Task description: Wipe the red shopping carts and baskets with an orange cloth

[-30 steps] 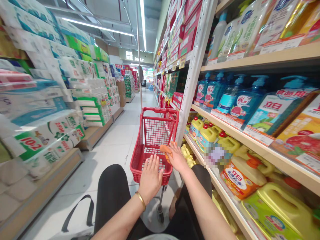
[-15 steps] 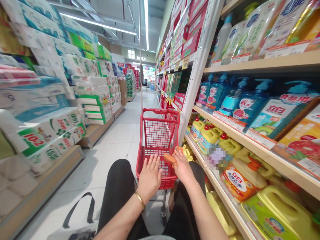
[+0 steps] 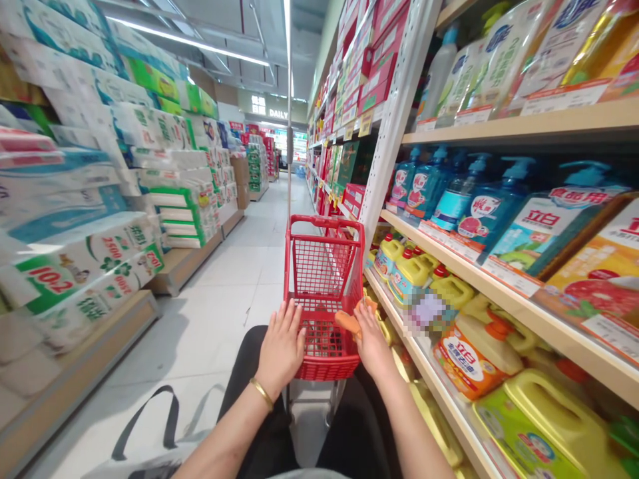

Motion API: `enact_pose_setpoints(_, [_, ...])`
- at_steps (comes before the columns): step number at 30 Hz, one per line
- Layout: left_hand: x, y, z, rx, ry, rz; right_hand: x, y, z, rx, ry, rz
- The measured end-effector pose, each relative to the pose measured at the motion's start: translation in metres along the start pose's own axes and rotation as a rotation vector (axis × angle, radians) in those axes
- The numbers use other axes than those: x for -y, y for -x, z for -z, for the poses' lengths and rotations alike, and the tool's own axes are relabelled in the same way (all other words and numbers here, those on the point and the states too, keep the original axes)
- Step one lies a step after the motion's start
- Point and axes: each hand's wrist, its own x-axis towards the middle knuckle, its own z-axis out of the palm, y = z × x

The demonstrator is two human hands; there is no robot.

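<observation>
A small red shopping cart (image 3: pixel 324 266) stands between my knees, its basket facing me. My left hand (image 3: pixel 282 342) is over the basket's left side, palm down, fingers stretched and holding nothing. At the right side of the basket my right hand (image 3: pixel 370 336) has an orange cloth-like thing (image 3: pixel 348 322) under its fingers and thumb. Part of the orange thing sticks out to the left of the hand. Whether my left hand touches the cart's rim cannot be made out.
Shelves with blue pump bottles (image 3: pixel 479 213) and yellow jugs (image 3: pixel 539 419) rise close on the right. Paper packs (image 3: pixel 100 259) are stacked on the left. A bag with dark handles (image 3: pixel 150 459) lies on the floor (image 3: pixel 239 266) at the lower left.
The view has shifted slightly, with the cart now farther right. My left hand has moved left and my right hand a little right, so they are farther apart. The orange thing stays at my right hand.
</observation>
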Motion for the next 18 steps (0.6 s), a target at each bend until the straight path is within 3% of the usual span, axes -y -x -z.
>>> enact_pose_setpoints(3, [0.000, -0.001, 0.003, 0.007, -0.016, -0.001, 0.003, -0.001, -0.006, -0.063, -0.008, -0.016])
enact_pose_setpoints(7, [-0.007, -0.004, 0.007, 0.005, -0.016, -0.054, 0.014, -0.002, 0.001, -0.115, 0.005, -0.015])
enact_pose_setpoints(10, [-0.011, -0.003, 0.004, -0.016, 0.016, -0.053, 0.041, 0.011, 0.009, -0.105, 0.061, 0.043])
enact_pose_setpoints(15, [-0.008, 0.008, 0.003, -0.070, 0.060, -0.035, 0.097, 0.046, 0.006, 0.026, 0.125, 0.251])
enact_pose_setpoints(18, [-0.010, 0.016, 0.009, -0.065, 0.052, -0.046, 0.104, 0.052, 0.011, -0.035, 0.196, 0.182])
